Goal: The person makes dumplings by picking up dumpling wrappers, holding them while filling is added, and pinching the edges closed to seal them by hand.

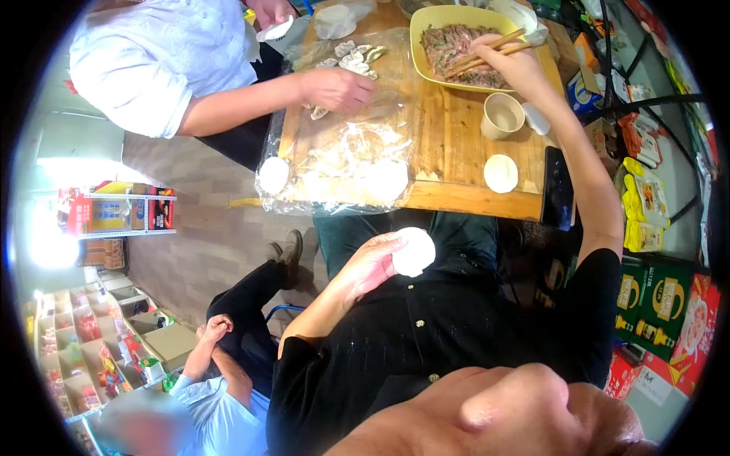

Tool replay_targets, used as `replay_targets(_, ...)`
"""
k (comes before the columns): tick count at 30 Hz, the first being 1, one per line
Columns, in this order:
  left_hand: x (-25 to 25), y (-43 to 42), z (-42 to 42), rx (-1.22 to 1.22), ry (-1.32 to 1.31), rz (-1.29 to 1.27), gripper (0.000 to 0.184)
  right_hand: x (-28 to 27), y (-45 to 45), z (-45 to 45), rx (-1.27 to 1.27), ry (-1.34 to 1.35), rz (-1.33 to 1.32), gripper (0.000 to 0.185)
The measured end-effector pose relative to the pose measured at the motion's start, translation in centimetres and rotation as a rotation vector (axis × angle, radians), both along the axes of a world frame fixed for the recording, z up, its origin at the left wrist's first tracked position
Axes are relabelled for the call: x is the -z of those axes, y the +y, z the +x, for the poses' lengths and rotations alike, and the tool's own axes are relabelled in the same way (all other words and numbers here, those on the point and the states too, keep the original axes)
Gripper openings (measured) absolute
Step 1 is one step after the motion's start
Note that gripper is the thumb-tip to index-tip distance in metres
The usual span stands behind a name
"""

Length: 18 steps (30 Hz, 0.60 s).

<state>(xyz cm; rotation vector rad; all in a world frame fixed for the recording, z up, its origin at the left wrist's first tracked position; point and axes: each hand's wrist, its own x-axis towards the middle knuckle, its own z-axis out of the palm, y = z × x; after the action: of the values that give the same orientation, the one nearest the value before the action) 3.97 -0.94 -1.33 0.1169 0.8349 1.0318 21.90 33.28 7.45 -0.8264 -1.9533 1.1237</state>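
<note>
My left hand (371, 266) pinches a round white dumpling wrapper (415, 252) by its edge, held over my lap in front of the table. With my right hand (506, 62) I grip a pair of wooden chopsticks (487, 55), their tips in the minced meat filling (447, 47). That filling, flecked with green, lies in a yellow square bowl (418, 57) at the table's far side. A paper cup (503, 116) stands just below the bowl. Nearer the edge lies another round wrapper (501, 173) on the wood.
Clear plastic film (342, 152) covers the table's left part, with folded dumplings (356, 59) on it. A co-worker's hand (342, 89) reaches over them. A dark phone (557, 190) lies at the right corner. Another person (220, 395) sits at lower left. Packaged goods (645, 205) line the right.
</note>
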Motion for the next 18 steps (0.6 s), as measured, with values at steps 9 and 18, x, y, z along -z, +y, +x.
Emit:
replay_targets(9,-0.4,0.1,-0.1,0.018,0.001,-0.004,0.035,1.3,1.0,-1.1,-0.003,-0.222,0.234,0.023)
replay_targets(18,-0.6,0.4,-0.8,-0.033,-0.016,0.009,0.038,0.3,2.9,1.7,-0.076,-0.087,-0.058,0.029)
